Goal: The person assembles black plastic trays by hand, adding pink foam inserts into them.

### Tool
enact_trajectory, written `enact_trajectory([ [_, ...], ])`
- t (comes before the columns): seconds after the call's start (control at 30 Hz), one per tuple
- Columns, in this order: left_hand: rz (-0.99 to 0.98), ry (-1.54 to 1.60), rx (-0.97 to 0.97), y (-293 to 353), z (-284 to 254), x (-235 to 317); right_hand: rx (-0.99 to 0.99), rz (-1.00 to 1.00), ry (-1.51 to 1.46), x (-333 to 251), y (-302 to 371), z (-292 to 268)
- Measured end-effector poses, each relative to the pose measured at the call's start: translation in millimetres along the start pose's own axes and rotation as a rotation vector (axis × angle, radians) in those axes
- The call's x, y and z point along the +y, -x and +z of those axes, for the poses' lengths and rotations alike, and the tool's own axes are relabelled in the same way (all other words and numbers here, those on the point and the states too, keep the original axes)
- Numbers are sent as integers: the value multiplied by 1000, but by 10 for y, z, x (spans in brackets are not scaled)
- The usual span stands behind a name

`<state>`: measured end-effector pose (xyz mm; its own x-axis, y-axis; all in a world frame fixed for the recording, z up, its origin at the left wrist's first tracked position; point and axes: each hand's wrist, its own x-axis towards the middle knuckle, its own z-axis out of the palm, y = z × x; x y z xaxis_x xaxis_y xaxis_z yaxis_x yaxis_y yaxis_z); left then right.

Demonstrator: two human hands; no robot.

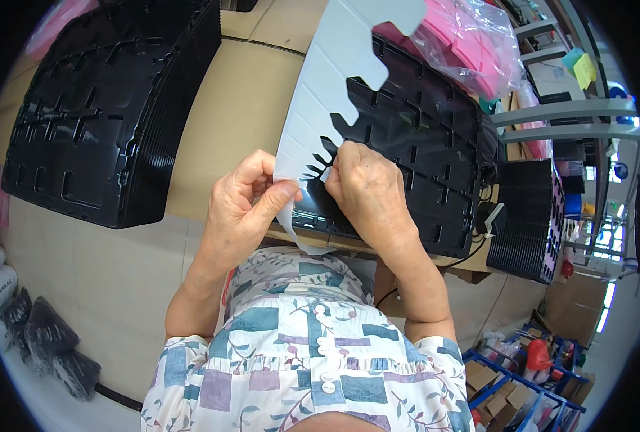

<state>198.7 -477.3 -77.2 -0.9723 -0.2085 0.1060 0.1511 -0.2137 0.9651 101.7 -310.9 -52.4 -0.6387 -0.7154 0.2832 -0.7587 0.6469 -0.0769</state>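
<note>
Pinching a creased white sheet (323, 79) near its lower end with the left hand (242, 204), fingers closed against the thumb, and gripping its toothed right edge with the right hand (369, 189), fingers curled tight. Holding it partly over black moulded trays (424, 137) on the desk (223, 119), right of a taller tray stack (93, 122).

The left hand (242, 209) and right hand (369, 189) pinch a notched white sheet (323, 75).

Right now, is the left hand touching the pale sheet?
Touching. The head view shows the left hand pinching the pale sheet, its thumb lying over the surface.
</note>
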Motion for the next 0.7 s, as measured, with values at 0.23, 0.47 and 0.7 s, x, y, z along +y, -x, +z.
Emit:
enact_trajectory([
  [0.23, -2, 28, -21, -20, -4, -39, -87, -270, -6, -19, -42, -139],
  [0.47, 28, 19, -19, -19, 12, -38, 31, -27, -39, 66, -6, 26],
  [0.7, -18, 66, -33, -37, -7, -32, -103, -256, -440, 130, 5, -127],
])
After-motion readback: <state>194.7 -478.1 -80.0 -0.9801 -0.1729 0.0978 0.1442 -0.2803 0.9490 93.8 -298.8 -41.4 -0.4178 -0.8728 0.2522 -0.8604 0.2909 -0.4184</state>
